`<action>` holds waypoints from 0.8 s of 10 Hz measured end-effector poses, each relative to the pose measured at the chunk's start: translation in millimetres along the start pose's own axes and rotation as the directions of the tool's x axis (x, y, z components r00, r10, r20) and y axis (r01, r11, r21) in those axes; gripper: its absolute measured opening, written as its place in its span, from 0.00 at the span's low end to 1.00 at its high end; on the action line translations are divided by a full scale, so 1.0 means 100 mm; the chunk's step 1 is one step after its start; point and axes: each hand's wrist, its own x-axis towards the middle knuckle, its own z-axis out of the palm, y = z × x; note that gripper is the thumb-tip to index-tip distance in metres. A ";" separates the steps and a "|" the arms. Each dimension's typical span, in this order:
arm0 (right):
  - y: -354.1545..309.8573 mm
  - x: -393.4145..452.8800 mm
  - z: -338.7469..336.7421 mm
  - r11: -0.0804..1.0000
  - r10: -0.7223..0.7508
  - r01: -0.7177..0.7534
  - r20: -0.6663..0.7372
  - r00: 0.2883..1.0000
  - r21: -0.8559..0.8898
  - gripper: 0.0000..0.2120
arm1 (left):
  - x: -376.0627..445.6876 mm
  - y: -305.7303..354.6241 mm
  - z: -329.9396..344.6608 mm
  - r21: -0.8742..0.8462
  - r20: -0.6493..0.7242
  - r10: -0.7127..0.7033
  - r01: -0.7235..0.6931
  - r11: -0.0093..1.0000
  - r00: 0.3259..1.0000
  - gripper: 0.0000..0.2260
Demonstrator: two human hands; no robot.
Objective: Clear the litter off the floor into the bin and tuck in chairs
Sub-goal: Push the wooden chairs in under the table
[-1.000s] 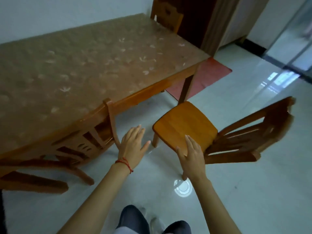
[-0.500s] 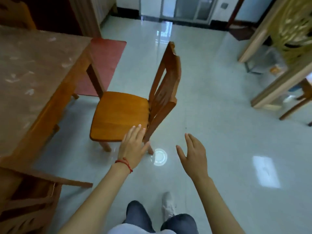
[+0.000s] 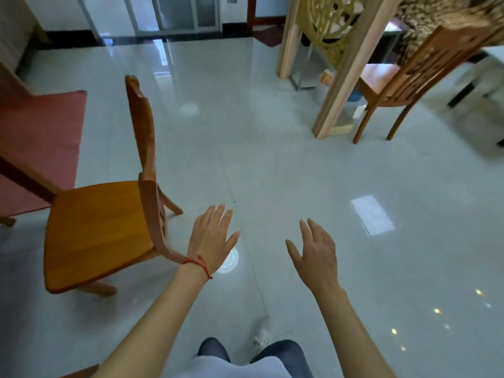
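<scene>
A wooden chair (image 3: 98, 230) stands on the pale tiled floor at the left, its backrest toward the middle of the view. My left hand (image 3: 211, 238), with a red string at the wrist, hovers just right of the chair's back, fingers spread, holding nothing. My right hand (image 3: 316, 252) hangs open over bare floor further right. A second wooden chair (image 3: 395, 85) stands at the far right beside a pale wooden post (image 3: 338, 88). Small pale scraps (image 3: 359, 110) lie on the floor near that post. No bin is recognisable.
A red mat (image 3: 41, 143) lies at the left, with a dark table leg (image 3: 24, 178) crossing it. A gold lattice screen (image 3: 324, 31) stands between the posts. Glass doors (image 3: 177, 15) line the far wall. Open floor stretches through the middle.
The view has swung right, away from the table; the table top has left the frame. The chair now sits further left, and the second chair and screen have come fully into view.
</scene>
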 end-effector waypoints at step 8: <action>0.80 2.68 -0.03 0.996 -0.069 0.071 0.043 0.997 -0.049 0.28 | 2.71 0.23 0.25 0.019 0.018 -0.076 0.076 0.997 0.997 0.26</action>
